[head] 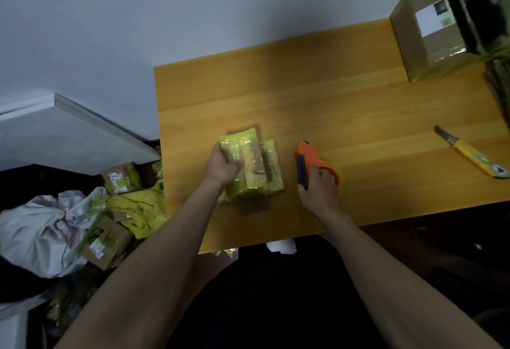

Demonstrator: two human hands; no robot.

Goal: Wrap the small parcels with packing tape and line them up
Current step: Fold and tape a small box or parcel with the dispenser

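Plain pale wall (138, 31), wooden table (345, 94) against it, dim light, dark floor (33, 177) at left

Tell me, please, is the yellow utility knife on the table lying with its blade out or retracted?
Out: the utility knife lies flat on the table, a dark blade showing beyond its yellow handle.

This looks like a small home packing corner for shipping goods, not a proper warehouse. A plain wooden table (331, 94) stands against a bare white wall (193, 12), with a labelled carton (430, 42), a tape dispenser (317, 166) and a yellow knife (469, 155) on it. On the dark floor beside it lie more labelled boxes (121, 177), yellow bags (138, 210) and a stuffed white sack (36, 227).
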